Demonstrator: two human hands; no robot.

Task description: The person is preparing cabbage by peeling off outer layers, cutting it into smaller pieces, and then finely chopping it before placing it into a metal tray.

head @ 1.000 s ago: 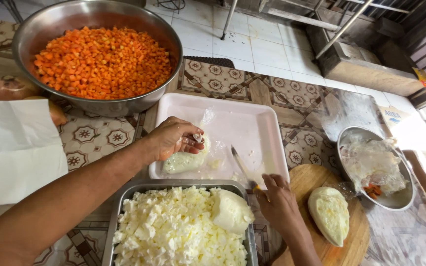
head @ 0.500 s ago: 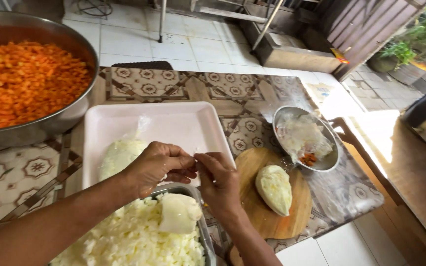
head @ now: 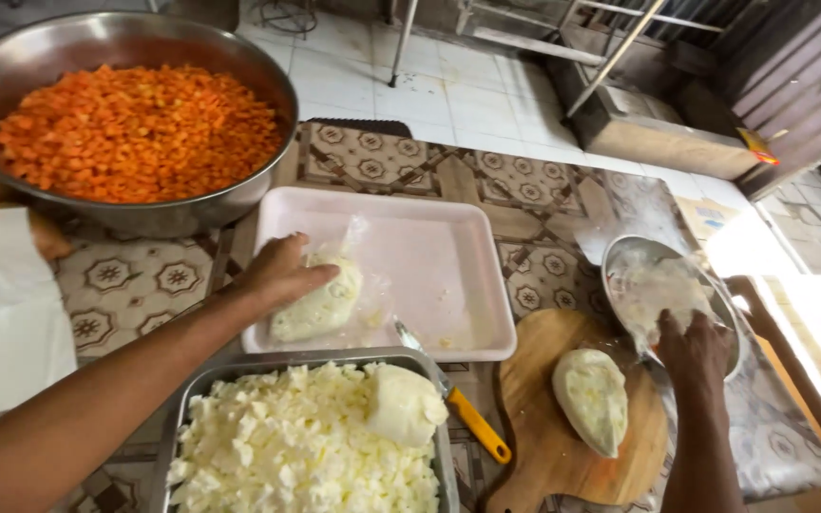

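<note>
My left hand (head: 282,271) rests on a white cheese lump wrapped in clear plastic (head: 320,304), inside the white rectangular tray (head: 429,237). My right hand (head: 694,350) reaches into the small metal bowl (head: 620,261) at the right, fingers down among crumpled clear plastic (head: 658,290). A peeled oval cheese piece (head: 591,399) lies on the round wooden board (head: 534,380). A yellow-handled knife (head: 458,408) lies between tray and board.
A metal pan (head: 192,394) of diced white cheese (head: 287,456) with one whole lump (head: 401,404) sits at the front. A large steel bowl (head: 192,214) of diced carrot (head: 135,128) stands at back left. White cloth (head: 2,304) lies at the left. The patterned tablecloth (head: 135,285) covers the table.
My hands, together over the tray half a second ago, have separated. The left one stays on the wrapped cheese; the right one has moved right into the small metal bowl.
</note>
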